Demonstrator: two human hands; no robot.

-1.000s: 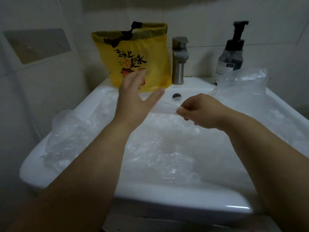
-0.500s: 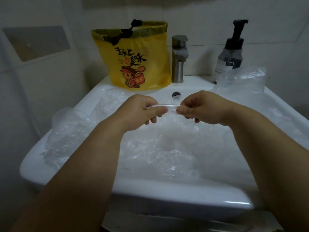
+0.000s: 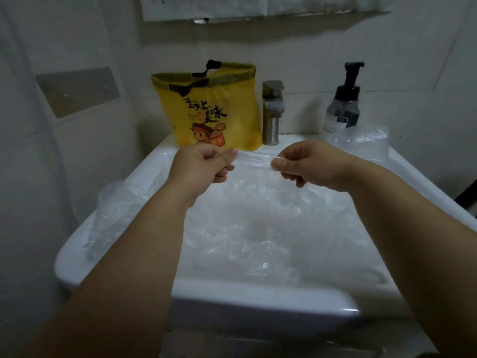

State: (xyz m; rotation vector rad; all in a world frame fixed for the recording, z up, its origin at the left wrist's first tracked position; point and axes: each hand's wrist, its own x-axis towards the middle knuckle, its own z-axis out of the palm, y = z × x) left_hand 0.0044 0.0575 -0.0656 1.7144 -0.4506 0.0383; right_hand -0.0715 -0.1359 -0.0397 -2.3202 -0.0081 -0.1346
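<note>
Now both hands [image 3: 204, 164] [image 3: 307, 164] pinch a thin, clear, crinkled plastic strip [image 3: 254, 161].

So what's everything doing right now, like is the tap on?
left hand, pinching one end of the plastic film.
right hand, pinching the other end.
plastic film, stretched taut between both hands.
yellow bag, standing upright.
tap, no water running.
pump bottle, upright.
sink, full of crumpled clear plastic.
</note>
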